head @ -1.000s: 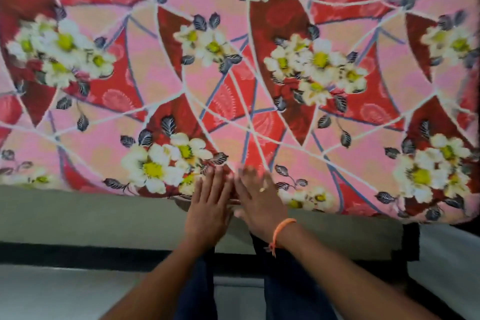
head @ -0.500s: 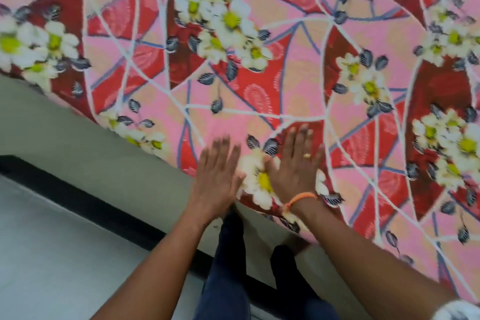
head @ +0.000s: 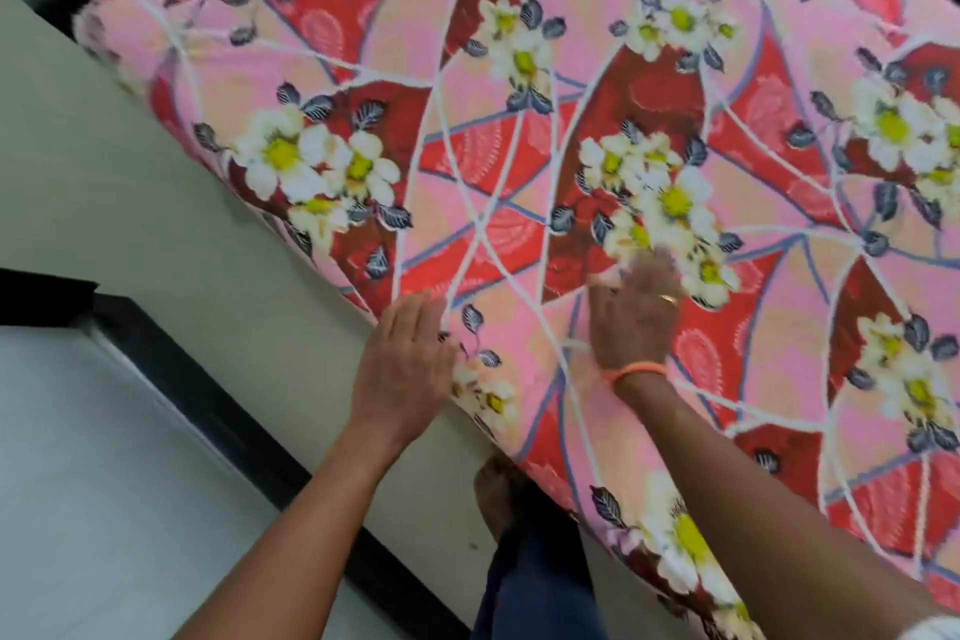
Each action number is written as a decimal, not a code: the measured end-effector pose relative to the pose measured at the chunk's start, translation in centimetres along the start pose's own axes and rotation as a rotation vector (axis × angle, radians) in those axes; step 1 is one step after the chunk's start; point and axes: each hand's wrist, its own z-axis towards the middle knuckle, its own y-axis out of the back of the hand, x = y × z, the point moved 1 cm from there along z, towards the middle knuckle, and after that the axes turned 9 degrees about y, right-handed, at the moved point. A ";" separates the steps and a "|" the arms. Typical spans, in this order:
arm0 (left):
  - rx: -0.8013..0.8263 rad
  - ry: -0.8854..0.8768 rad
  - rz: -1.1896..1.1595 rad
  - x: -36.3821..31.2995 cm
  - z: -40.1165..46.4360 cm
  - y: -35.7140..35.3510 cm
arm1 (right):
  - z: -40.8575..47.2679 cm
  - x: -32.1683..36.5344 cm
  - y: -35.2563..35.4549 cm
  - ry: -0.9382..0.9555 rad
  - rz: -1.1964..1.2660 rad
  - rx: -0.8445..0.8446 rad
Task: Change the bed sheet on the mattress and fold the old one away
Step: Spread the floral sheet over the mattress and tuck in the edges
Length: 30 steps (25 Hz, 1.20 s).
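Pink floral bed sheet (head: 519, 161) spread taut over the mattress, reaching well beyond both sets of fingers. Left hand (head: 402, 369) flat at the near edge, fingers (head: 415, 312) straight and together, pressing cloth. Right hand (head: 634, 317) laid further in, fingers blurred but seemingly extended, holding nothing. Smoothing step, probably; next calls for sweeping outward toward the edge, then tucking.

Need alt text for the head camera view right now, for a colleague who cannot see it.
Two hands, left hand and right hand, lie flat with straight fingers on a pink and red floral bed sheet near the mattress's near edge. An orange wristband circles the right wrist.
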 end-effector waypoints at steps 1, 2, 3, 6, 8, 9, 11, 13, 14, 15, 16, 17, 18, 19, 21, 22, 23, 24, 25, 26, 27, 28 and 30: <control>0.037 0.034 0.024 0.4 2.2 0.2 | 1.7 -0.2 -0.5 -0.215 -0.060 0.073; 0.089 0.047 0.055 1.0 4.1 0.0 | 2.6 0.8 -1.3 -0.317 -0.111 0.143; 0.132 0.039 0.094 1.6 5.5 -0.5 | 3.0 2.7 -2.1 -0.320 -0.151 0.183; 0.128 -0.042 0.201 6.5 8.8 -0.6 | 3.0 11.6 -5.3 -0.032 -0.207 0.206; 0.076 -0.037 0.165 11.4 11.2 0.8 | 4.6 18.2 -7.4 0.227 -0.227 0.243; 0.053 -0.010 0.149 14.1 12.8 1.9 | 5.5 21.4 -8.4 0.363 -0.220 0.262; 0.081 -0.039 0.163 19.3 15.6 4.2 | 7.6 26.8 -10.3 0.630 -0.160 0.334; 0.096 -0.096 0.208 23.4 17.8 6.4 | 10.3 30.1 -10.4 0.906 -0.106 0.409; 0.084 -0.081 0.218 25.1 19.4 7.4 | 12.4 30.8 -10.4 0.980 -0.072 0.391; 0.065 -0.051 0.229 26.4 21.5 8.3 | 14.7 31.4 -9.3 0.923 -0.008 0.343; 0.041 -0.029 0.237 27.3 23.8 9.0 | 17.3 31.4 -8.0 0.760 0.045 0.292; 0.026 -0.019 0.232 27.8 25.9 9.6 | 19.4 30.8 -7.1 0.505 0.027 0.306; 0.018 -0.018 0.215 27.9 28.1 9.9 | 21.0 29.9 -7.1 0.212 -0.036 0.426; 0.026 -0.018 0.194 28.0 30.2 10.2 | 22.0 29.1 -7.0 -0.186 -0.003 0.405; 0.024 -0.004 0.190 28.1 33.4 10.6 | 23.0 29.0 -8.4 -0.366 -0.140 0.163; 0.011 0.018 0.180 28.6 34.5 10.7 | 23.5 30.9 -9.8 -0.302 -0.203 0.165; -0.011 0.055 0.159 29.6 35.4 11.0 | 24.2 33.4 -11.6 -0.250 -0.242 0.167; -0.043 0.101 0.128 31.1 36.4 11.5 | 25.3 36.5 -13.7 -0.219 -0.247 0.189; -0.078 0.142 0.095 32.9 37.1 12.2 | 26.1 40.2 -14.9 -0.179 -0.255 0.166; -0.109 0.163 0.072 34.7 37.8 13.0 | 27.1 43.8 -16.4 -0.127 -0.256 0.159; -0.127 0.152 0.059 36.6 38.4 13.8 | 28.0 47.5 -17.5 -0.060 -0.270 0.167; -0.120 0.132 0.050 38.3 38.9 14.2 | 28.8 50.6 -18.6 0.032 -0.280 0.157; -0.053 0.196 -0.074 41.9 40.4 15.3 | 30.3 56.8 -20.6 0.186 -0.248 0.203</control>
